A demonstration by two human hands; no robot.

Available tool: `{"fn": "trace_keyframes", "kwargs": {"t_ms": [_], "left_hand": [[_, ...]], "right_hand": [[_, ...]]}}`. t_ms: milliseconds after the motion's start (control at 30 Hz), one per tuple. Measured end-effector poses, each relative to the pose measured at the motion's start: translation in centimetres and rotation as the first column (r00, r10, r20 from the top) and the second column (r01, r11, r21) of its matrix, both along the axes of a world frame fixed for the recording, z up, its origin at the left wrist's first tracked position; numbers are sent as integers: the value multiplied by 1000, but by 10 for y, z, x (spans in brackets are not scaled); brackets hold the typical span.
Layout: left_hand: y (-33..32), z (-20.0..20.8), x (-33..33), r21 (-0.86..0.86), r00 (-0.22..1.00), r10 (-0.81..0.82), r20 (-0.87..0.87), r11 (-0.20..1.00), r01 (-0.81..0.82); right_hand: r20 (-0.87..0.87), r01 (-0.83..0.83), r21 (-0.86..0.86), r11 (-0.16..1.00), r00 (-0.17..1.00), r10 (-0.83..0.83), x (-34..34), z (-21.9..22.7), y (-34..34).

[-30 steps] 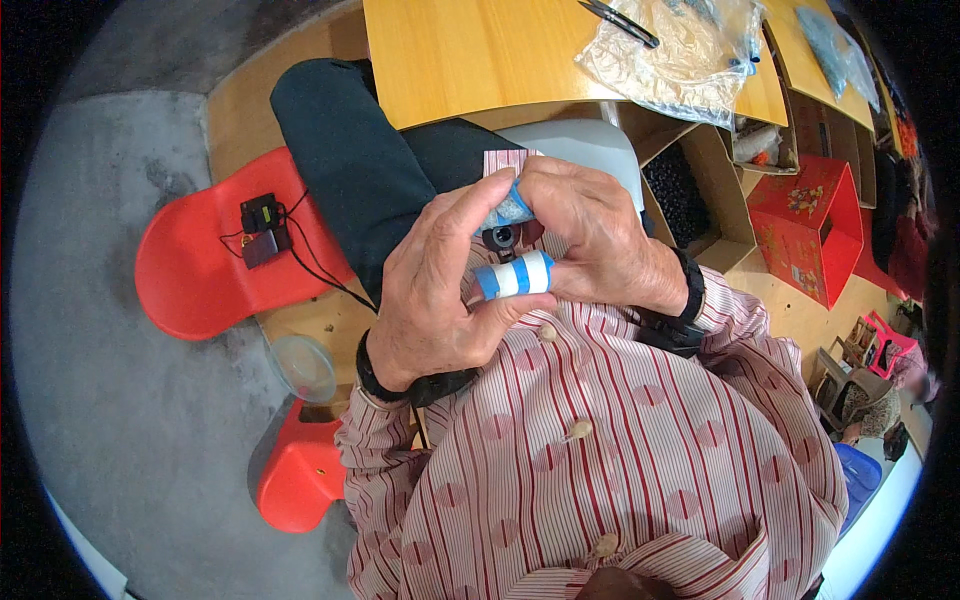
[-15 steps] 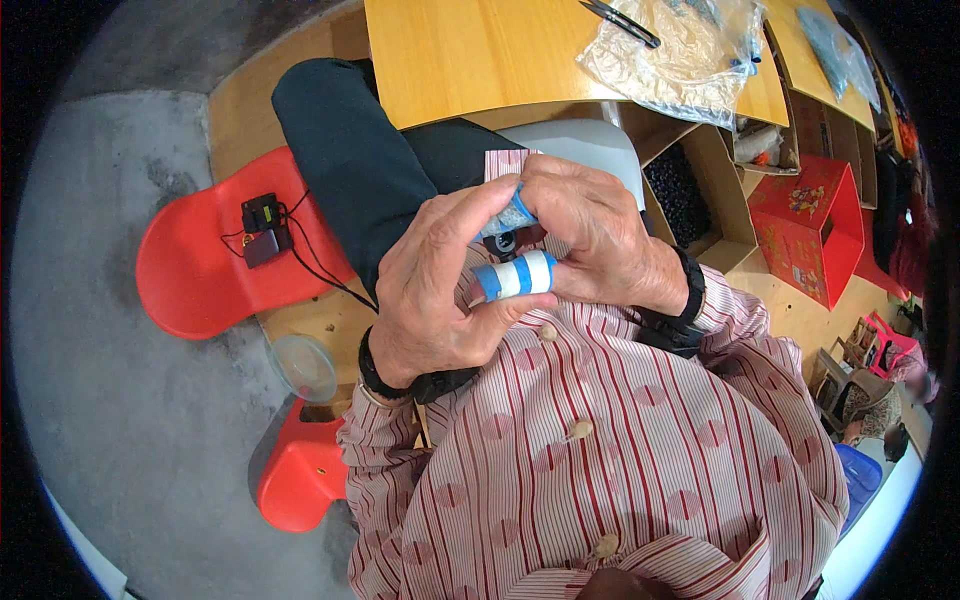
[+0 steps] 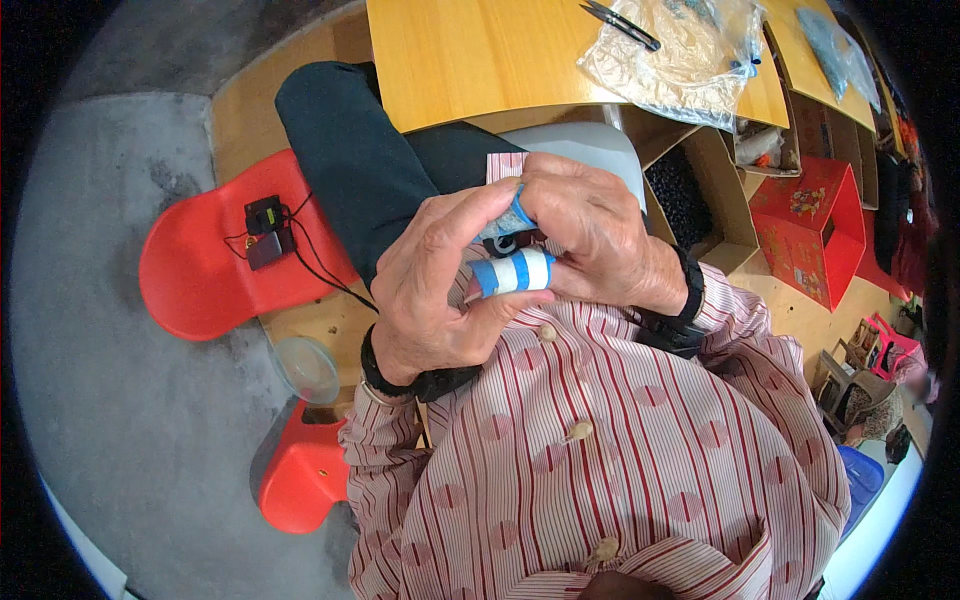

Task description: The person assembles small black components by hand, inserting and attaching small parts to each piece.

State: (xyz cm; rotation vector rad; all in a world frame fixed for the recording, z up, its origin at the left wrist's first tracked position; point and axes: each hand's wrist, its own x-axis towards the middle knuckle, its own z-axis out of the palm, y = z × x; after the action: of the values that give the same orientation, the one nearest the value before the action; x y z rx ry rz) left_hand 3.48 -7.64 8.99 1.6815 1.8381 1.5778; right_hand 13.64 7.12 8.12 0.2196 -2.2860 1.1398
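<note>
My left hand [image 3: 425, 285] and my right hand [image 3: 595, 235] meet in front of my chest, fingers bent and tips close together. A blue-and-white striped wrapping [image 3: 513, 272] shows between them, looking wound round a finger. Above it is a second light-blue wrapping [image 3: 503, 222], beside the left index finger and the right fingertips. In the gap between the two wrappings lies a small dark piece [image 3: 503, 244] with a shiny curved edge. Both hands close around this spot; the fingers hide most of the dark piece, and its kind cannot be made out.
A yellow wooden table [image 3: 480, 60] stands ahead, bearing black thread snips [image 3: 620, 25] and a clear plastic bag [image 3: 670, 65]. To the right are a cardboard box [image 3: 715, 190] of small dark pieces and a red box [image 3: 810, 230]. A red chair [image 3: 200, 250] holds a cabled black device [image 3: 265, 230].
Both hands stay nearly in place. The dark piece between the wrappings shows a little differently, and the view has shifted very slightly.
</note>
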Motion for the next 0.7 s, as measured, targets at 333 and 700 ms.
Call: {"fn": "trace_keyframes", "kwargs": {"t_ms": [333,700], "left_hand": [[0,-1,-1,-37,1000,3,22,999,-3],[7,-13,6,-12,1000,14,16,1000,-14]], "right_hand": [[37,33,-60,998,999,-30,-1,-3,-4],[45,54,6,999,998,-54,8,-5,4]]}}
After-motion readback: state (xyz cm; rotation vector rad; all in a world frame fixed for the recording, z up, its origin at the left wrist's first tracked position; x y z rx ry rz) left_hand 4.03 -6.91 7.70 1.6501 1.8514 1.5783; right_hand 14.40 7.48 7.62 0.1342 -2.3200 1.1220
